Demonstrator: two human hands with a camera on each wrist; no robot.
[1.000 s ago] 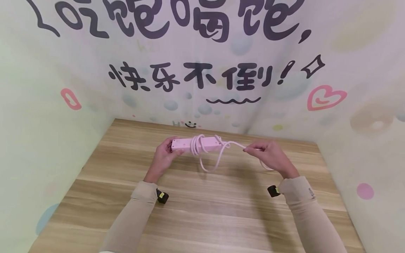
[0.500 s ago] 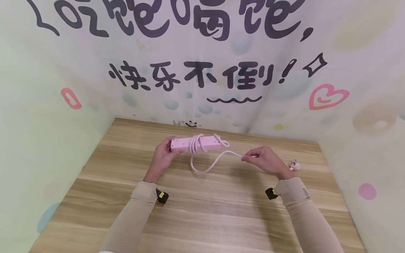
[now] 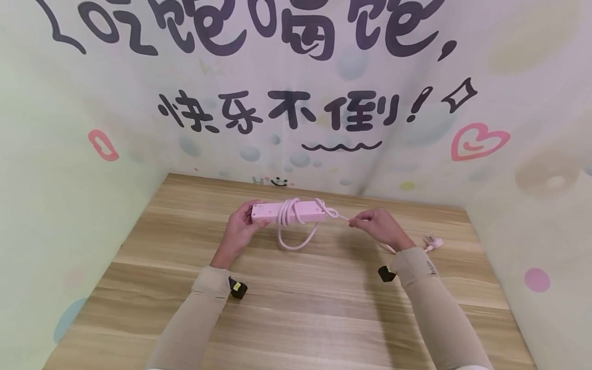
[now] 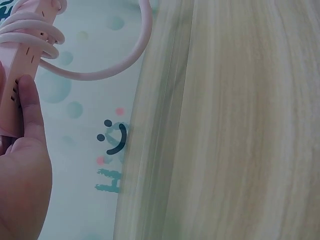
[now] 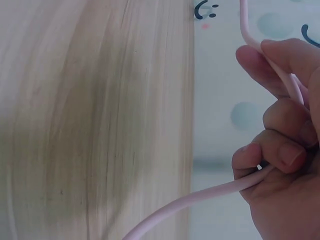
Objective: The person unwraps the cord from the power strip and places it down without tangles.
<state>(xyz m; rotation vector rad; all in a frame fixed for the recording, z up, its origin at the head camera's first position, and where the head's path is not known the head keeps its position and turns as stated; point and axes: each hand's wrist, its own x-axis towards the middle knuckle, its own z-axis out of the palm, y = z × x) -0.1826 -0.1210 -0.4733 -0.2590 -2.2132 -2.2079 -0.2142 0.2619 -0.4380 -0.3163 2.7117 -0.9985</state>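
Note:
A pink power strip (image 3: 309,210) is held above the table, with several turns of its pink cord (image 3: 284,211) wrapped around the middle. My left hand (image 3: 239,226) grips the strip's left end, the thumb (image 4: 31,105) lying along its slotted side in the left wrist view. My right hand (image 3: 381,227) pinches the cord a little past the strip's right end. In the right wrist view, the cord (image 5: 200,194) runs through the curled fingers and out below the hand. A loose loop hangs under the strip. The plug (image 3: 433,241) shows beyond the right wrist.
The wood-grain table (image 3: 296,308) meets a printed cloth backdrop (image 3: 259,159) close behind the strip. Cloth walls also stand at the left and right. A small black camera (image 3: 238,289) sits on the left wrist, another black camera (image 3: 386,273) on the right.
My right hand has moved slightly left, toward the strip, still pinching the cord. The hanging loop has shifted, and the plug has come into sight beside the right wrist. My left hand stays nearly still.

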